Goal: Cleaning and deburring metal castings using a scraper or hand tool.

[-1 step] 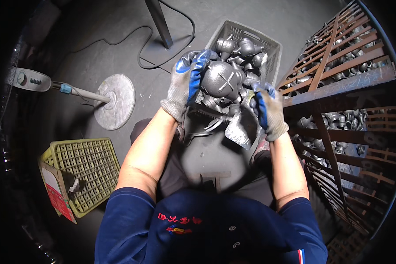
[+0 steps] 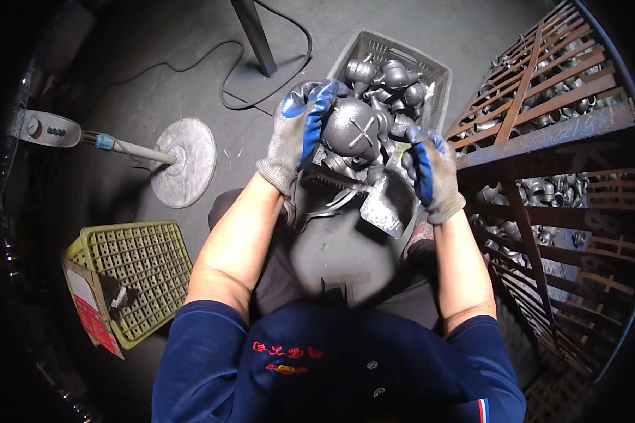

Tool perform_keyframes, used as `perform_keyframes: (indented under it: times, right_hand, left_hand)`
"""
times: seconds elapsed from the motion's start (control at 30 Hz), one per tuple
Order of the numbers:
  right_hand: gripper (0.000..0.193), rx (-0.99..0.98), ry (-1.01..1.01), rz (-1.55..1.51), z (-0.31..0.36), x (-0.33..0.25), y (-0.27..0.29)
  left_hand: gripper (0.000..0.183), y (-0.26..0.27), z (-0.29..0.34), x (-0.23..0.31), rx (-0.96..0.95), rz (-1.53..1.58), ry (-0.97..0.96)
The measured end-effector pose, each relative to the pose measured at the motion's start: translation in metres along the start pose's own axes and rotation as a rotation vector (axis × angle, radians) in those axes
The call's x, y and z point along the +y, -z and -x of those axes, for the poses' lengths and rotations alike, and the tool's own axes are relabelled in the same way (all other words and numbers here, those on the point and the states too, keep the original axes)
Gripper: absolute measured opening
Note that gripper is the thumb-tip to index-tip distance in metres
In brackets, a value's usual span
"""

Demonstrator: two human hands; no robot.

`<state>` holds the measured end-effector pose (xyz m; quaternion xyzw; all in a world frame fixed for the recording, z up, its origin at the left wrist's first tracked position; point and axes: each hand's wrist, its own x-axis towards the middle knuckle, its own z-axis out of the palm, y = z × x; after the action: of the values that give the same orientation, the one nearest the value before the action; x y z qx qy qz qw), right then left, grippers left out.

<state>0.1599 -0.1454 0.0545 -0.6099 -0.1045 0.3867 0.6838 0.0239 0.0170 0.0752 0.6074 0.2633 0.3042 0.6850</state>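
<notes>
My left hand [image 2: 302,127], in a grey glove with a blue coated palm, grips the left side of a round dark-grey metal casting [image 2: 347,128]. A pale X mark shows on the casting's bulging face. My right hand [image 2: 432,169], gloved alike, is closed with its fingers curled, to the right of the casting and apart from it. What it holds, if anything, is hidden. Beneath and beyond both hands, several similar castings [image 2: 396,76] lie heaped in a grey plastic crate [image 2: 439,92]. A flat, worn metal plate [image 2: 382,211] stands below my right hand.
On my right rises a rusty slatted metal bin [image 2: 543,151] full of metal fittings. A yellow-green plastic crate [image 2: 137,271] lies at lower left. A fan-like stand with a round base [image 2: 185,166] is farther left. A black cable [image 2: 222,92] loops beside a metal post [image 2: 255,39].
My right hand has shifted very slightly to the right. My left hand and the casting stay practically where they were.
</notes>
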Motion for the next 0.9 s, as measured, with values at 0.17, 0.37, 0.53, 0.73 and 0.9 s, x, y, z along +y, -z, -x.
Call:
perform_keyframes:
  times: [0.17,0.37,0.53,0.73,0.9]
  right_hand:
    - [0.037,0.067,0.273,0.317,-0.007,0.003,0.013]
    - [0.034,0.013,0.195,0.164,0.021,-0.028,-0.009]
    - [0.022,-0.057,0.330,-0.016,0.012,0.000,-0.004]
    - [0.017,-0.142,0.520,0.396,0.028,-0.022,-0.004]
    - [0.021,-0.026,0.661,0.347,0.030,-0.017,0.022]
  left_hand:
    - [0.024,-0.006,0.003,-0.017,-0.090,0.073,-0.002]
    - [0.020,-0.013,0.008,-0.031,-0.169,-0.097,-0.070]
    - [0.022,-0.019,0.012,-0.044,-0.179,-0.137,-0.035]
    - [0.024,-0.013,0.013,-0.046,-0.190,-0.006,0.028]
    - [0.027,-0.023,0.003,-0.016,-0.273,-0.513,-0.295]
